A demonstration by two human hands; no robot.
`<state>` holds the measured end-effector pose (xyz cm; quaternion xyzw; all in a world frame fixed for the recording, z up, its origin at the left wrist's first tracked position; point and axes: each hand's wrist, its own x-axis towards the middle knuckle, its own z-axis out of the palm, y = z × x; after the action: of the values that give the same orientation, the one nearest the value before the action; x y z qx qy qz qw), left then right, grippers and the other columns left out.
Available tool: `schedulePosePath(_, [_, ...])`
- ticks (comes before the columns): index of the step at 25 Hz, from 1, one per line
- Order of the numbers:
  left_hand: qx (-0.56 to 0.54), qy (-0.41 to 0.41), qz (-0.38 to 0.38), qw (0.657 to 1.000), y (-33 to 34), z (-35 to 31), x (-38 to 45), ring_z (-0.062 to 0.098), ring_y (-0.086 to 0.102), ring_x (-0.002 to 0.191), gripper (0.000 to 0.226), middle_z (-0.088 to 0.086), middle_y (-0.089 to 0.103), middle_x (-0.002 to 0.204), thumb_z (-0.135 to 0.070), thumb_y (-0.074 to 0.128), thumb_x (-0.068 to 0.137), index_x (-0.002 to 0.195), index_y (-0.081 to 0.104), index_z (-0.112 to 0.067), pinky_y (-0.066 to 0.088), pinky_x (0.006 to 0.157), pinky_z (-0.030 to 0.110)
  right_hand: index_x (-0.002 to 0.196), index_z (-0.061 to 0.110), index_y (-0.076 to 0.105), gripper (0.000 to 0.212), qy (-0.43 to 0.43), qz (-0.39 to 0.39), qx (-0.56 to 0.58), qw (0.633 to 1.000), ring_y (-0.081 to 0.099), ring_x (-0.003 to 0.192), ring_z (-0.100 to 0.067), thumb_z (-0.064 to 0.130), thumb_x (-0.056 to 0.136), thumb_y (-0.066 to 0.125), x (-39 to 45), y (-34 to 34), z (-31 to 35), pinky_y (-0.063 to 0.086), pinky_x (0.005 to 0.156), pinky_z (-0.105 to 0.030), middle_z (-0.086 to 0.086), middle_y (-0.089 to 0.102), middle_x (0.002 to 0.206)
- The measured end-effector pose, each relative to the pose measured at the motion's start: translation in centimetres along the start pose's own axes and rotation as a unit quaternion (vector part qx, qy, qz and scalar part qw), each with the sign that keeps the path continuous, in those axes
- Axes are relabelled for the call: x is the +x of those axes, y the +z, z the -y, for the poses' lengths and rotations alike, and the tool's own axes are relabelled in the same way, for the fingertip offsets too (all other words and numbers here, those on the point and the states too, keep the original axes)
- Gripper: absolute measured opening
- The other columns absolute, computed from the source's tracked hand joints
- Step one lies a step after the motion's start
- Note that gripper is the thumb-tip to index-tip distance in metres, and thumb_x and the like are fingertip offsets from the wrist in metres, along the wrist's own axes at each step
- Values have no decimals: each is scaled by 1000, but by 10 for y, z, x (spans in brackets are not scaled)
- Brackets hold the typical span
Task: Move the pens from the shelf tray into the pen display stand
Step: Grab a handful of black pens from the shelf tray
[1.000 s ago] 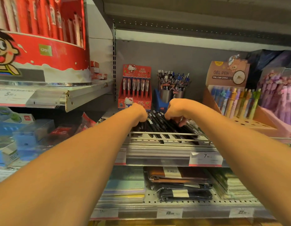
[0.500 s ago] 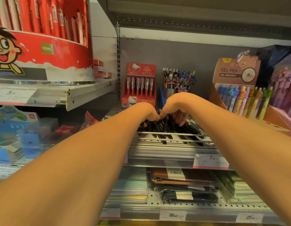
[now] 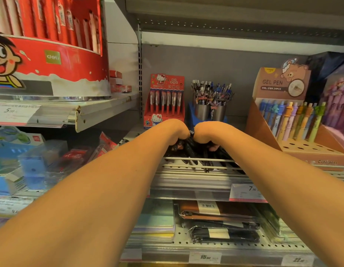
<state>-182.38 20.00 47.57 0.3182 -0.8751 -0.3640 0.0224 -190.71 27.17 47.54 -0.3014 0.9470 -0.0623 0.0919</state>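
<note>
Several black pens (image 3: pixel 196 151) lie in a heap on the middle shelf behind a low wire rail (image 3: pixel 198 160). My left hand (image 3: pixel 174 132) and my right hand (image 3: pixel 207 132) press together knuckle to knuckle over the heap, fingers curled down into the pens and gathering a bunch between them. The fingertips are mostly hidden. Behind the hands stands a blue pen display stand (image 3: pixel 191 114) with two metal cups full of pens (image 3: pixel 211 91).
A red Hello Kitty pen box (image 3: pixel 166 99) stands at the back left. A brown gel pen display (image 3: pixel 294 120) stands to the right, a large red round display (image 3: pixel 51 64) on the upper left shelf. Notebooks and cases fill the shelf below (image 3: pixel 215 220).
Both hands have come together from a hand's width apart and closed over the black pens, bunching them. The view has shifted slightly closer.
</note>
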Motion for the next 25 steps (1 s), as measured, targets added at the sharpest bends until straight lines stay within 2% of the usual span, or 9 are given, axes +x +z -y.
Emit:
schedulePosePath(3, [-107,-1,6,994,-4,2,-8,15,56,36,30,10,54,69,-9,41,106,77,46,-4,39,34,19,110,1,52,12,6,-14,77,997,52,67,-30,4,103,42,-2,-8,-11,50,59,-32,-19,52,93])
schedulePosePath(5, [-173,28,-1,984,-6,4,-10,16,61,38,27,11,56,73,-5,39,106,79,43,-4,33,28,14,94,2,50,10,4,-49,172,984,46,56,-24,3,102,45,-5,-16,-21,43,42,-27,-15,48,78])
schedulePosePath(8, [-269,92,-36,958,-8,-1,-12,22,64,60,6,18,56,96,-4,45,104,100,44,1,36,30,14,84,4,48,16,-33,-112,282,952,48,56,-23,2,100,53,-5,-23,-34,42,41,-25,-15,48,74])
schedulePosePath(12, [-299,181,-77,934,-4,-5,-12,15,62,62,27,12,55,95,-13,46,103,127,40,-3,37,39,19,102,3,50,8,-101,-185,423,881,50,54,-20,4,97,56,-3,-26,-41,43,43,-26,-14,52,75])
schedulePosePath(15, [-279,261,-98,919,-2,-7,-13,11,64,62,10,9,59,88,-19,47,102,107,54,-15,37,44,20,94,7,59,16,-146,-230,520,810,51,45,-14,21,97,65,-4,-31,-39,42,42,-25,-6,55,66])
schedulePosePath(17, [-280,290,-93,911,-1,-7,-13,7,63,56,7,7,60,84,-21,47,101,96,53,-21,37,42,19,87,13,59,21,-154,-229,582,765,51,38,-8,30,95,69,-3,-35,-37,41,38,-20,-1,55,61])
schedulePosePath(20, [-282,297,-62,910,1,-4,-14,6,58,54,7,3,61,80,-26,49,99,105,52,-24,39,41,19,92,12,61,25,-141,-215,671,696,52,36,-8,34,92,73,-2,-43,-31,44,41,-23,4,59,53])
schedulePosePath(22, [-282,303,-46,909,4,0,-13,6,52,49,13,0,57,70,-26,49,99,112,51,-24,38,43,22,105,7,64,28,-121,-200,702,672,52,36,-8,29,90,75,-1,-49,-28,44,44,-25,1,63,59])
schedulePosePath(25, [-287,326,-49,900,8,4,-14,5,47,47,18,-3,53,66,-31,54,101,117,49,-24,38,44,23,116,4,64,33,-112,-158,714,673,49,36,-8,18,88,76,-2,-54,-25,42,40,-23,-4,61,70])
